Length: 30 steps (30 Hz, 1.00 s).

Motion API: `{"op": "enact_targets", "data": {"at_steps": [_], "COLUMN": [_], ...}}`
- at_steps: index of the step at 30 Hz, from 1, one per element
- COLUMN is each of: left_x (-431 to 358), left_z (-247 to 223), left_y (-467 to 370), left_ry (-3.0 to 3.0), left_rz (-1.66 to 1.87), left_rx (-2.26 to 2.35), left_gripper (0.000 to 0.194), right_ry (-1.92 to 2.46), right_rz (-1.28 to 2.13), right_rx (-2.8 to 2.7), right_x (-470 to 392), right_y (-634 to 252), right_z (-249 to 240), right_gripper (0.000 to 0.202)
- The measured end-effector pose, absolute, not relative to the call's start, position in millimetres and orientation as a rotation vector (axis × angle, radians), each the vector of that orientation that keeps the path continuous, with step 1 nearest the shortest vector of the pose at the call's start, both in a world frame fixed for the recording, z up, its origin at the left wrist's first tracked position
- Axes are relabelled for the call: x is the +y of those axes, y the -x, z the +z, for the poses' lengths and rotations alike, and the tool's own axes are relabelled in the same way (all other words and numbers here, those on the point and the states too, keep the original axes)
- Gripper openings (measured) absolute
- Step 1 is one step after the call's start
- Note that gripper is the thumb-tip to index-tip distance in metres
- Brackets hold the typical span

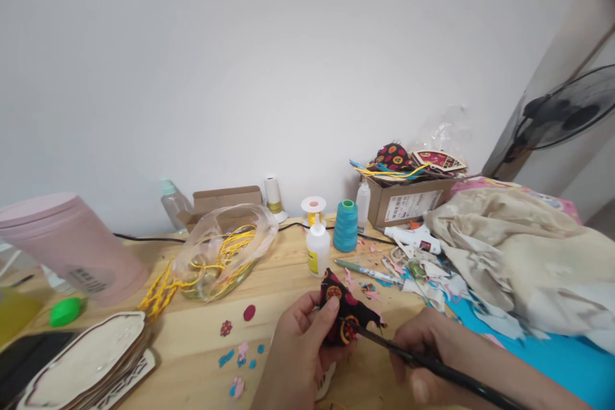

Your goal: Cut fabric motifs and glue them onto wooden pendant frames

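Observation:
My left hand (307, 339) is closed on a piece of dark patterned fabric (343, 307), its thumb pressed on the front. The fabric is black with red and yellow round motifs. My right hand (427, 355) is closed round a long, thin dark tool (446, 371), whose tip touches the lower part of the fabric; what kind of tool it is I cannot make out. Left of my hands lie a red disc (249, 312), a flower-shaped cutout (225, 328) and several small blue and pink pieces (241, 352) on the wooden table (192, 339).
A glue bottle (318, 250) and teal thread cone (346, 226) stand behind my hands. A bag of yellow cord (225, 256), pink cup (72, 246) and wooden plaques (91, 359) are leftward. To the right are scraps (423, 275), a glue gun (413, 239), a box (408, 202) and beige cloth (523, 256).

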<state>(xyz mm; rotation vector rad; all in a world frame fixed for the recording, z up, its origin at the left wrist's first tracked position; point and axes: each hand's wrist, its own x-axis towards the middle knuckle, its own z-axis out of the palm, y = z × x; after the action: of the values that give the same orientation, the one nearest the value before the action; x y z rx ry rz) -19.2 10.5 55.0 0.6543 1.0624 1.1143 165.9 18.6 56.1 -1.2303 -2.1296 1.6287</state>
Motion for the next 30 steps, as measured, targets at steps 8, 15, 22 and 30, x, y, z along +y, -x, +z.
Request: {"op": "enact_targets", "data": {"at_steps": [8, 15, 22, 30], "left_x": [10.9, 13.4, 16.8, 16.0], "left_z": [58.0, 54.2, 48.7, 52.0], "left_y": [18.2, 20.4, 26.3, 24.0], "left_ry": [-0.649, -0.588, -0.614, -0.538], "left_rz": [1.106, 1.183, 1.261, 1.256], "left_rx": [1.073, 0.988, 0.941, 0.965], "left_gripper": [0.013, 0.011, 0.010, 0.014], "right_ry": [1.204, 1.145, 1.116, 1.136], "right_rz": [1.630, 1.638, 1.503, 1.598], "right_rx": [-2.155, -2.118, -2.104, -1.943], "right_x": [18.4, 19.2, 21.2, 19.9], "right_y": [-167.3, -171.4, -184.0, -176.1], "right_z": [56.1, 45.8, 29.4, 37.1], "right_gripper": [0.046, 0.044, 0.050, 0.029]}}
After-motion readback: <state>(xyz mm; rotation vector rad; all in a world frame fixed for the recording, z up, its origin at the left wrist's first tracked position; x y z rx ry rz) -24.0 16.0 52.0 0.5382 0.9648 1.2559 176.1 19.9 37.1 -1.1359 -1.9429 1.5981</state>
